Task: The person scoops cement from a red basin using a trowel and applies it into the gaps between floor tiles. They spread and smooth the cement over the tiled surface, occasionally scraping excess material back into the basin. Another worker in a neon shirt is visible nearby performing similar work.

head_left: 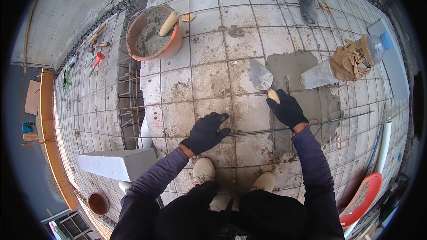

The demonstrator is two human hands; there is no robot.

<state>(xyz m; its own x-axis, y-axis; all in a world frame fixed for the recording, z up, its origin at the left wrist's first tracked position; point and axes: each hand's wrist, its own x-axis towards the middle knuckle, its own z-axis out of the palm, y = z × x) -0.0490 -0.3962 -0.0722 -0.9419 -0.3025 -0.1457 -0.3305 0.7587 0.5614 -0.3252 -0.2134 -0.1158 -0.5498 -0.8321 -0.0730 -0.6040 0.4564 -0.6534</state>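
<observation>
My right hand (287, 110), in a black glove, grips the wooden handle of a pointed trowel (261, 75). The trowel's blade lies over the left edge of a patch of wet grey mortar (289, 67), spread on the slab under a steel rebar mesh (231, 80). My left hand (205, 133), gloved alike, hovers above the mesh with fingers apart and nothing in it. Right of the mortar, a large clear plastic bottle (377, 48) with a blue cap lies on its side, crumpled brown paper (349, 62) around its middle.
An orange bucket of mortar (175, 46), a wooden handle (169, 23) across its rim, stands far left beside a gap with rebar. Another person's boot (308, 9) is at the far right. A pale block (106, 165), brown pot (98, 203) and red tub (373, 191) sit nearer.
</observation>
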